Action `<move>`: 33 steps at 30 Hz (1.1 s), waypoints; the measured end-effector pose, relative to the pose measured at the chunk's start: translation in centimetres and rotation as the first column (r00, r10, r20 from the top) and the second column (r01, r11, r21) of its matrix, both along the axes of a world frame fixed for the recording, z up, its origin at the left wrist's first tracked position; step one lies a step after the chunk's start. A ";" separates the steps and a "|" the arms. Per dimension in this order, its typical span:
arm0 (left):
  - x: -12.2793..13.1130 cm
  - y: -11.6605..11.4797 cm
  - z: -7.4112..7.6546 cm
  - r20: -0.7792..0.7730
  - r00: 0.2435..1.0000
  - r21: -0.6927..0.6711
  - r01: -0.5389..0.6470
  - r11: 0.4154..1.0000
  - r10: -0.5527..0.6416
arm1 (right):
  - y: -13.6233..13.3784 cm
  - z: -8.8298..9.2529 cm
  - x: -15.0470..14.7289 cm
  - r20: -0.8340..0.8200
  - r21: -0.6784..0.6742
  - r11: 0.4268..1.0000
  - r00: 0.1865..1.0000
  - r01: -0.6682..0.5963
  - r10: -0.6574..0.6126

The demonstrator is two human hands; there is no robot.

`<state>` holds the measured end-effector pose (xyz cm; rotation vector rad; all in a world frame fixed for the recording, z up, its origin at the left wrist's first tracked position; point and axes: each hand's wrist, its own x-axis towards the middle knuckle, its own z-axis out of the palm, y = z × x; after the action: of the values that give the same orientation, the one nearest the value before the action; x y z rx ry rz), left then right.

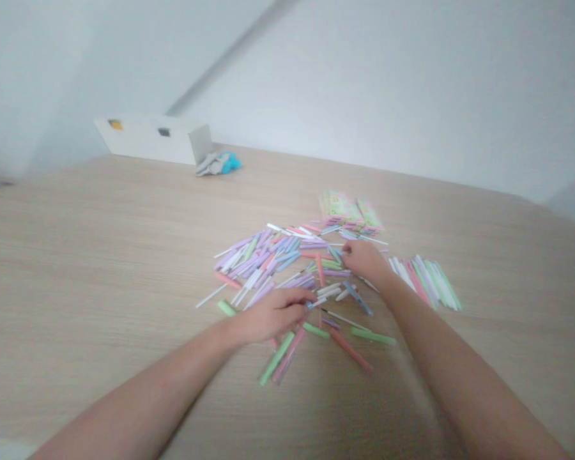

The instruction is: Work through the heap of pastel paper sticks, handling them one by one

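A loose heap of thin pastel sticks (268, 262), probably paper straws, lies in purple, pink, blue, green and white. My left hand (273, 314) rests at the heap's near edge, with curled fingertips among the sticks. Whether it grips one is hard to tell. My right hand (364, 259) reaches over the heap's right side, fingertips pinched together at a blue stick (335, 254). Farther back sit bundled packets in green-printed wrappers (349, 213). To the right, a fanned group of pink, white and green sticks (424, 281) lies apart from the heap.
The sticks lie on a light wooden tabletop (124, 255) that meets a white wall at the back. A white box (148, 140) stands at the far edge, with a grey and blue cloth bundle (218, 163) at its corner.
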<state>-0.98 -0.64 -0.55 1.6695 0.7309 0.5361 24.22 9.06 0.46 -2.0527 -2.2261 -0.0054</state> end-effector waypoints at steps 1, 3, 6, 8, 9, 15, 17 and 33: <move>0.0 0.0 0.0 -0.003 1.000 -0.004 0.006 1.000 -0.006 | 0.1 0.3 -0.7 -0.015 0.025 0.999 1.000 -0.027 0.027; 0.0 -0.1 0.1 -0.012 1.000 -0.011 0.012 1.000 -0.012 | 0.3 0.8 -2.5 -0.056 0.063 0.990 0.990 -0.124 0.127; 0.0 -0.1 0.3 -0.022 1.000 -0.021 0.009 1.000 -0.010 | 0.9 1.2 -5.5 -0.126 0.066 0.949 0.941 -0.309 0.315; -0.1 0.0 0.3 -0.019 1.000 -0.029 0.008 1.000 -0.009 | 1.3 1.2 -7.2 -0.158 0.057 0.912 0.899 -0.405 0.409; -0.1 0.0 0.4 -0.014 1.000 -0.034 0.009 0.999 -0.010 | 1.6 1.1 -7.9 -0.169 0.054 0.895 0.879 -0.443 0.446; -0.1 0.0 0.3 -0.030 1.000 -0.082 0.007 0.997 -0.009 | 2.4 0.0 -9.4 -0.193 0.016 0.802 0.786 -0.597 0.588; -0.1 -0.1 0.2 -0.043 0.999 -0.092 0.006 0.996 -0.010 | 2.5 -0.3 -9.5 -0.192 0.010 0.786 0.770 -0.619 0.609; -0.1 0.1 0.3 0.034 0.999 0.003 0.008 1.000 -0.008 | -5.2 2.4 -4.6 -0.805 0.106 0.976 0.560 -0.188 0.195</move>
<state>-1.07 -0.56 -0.30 1.6610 0.6987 0.5593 19.61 3.91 2.88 -1.3195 -1.7697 0.7895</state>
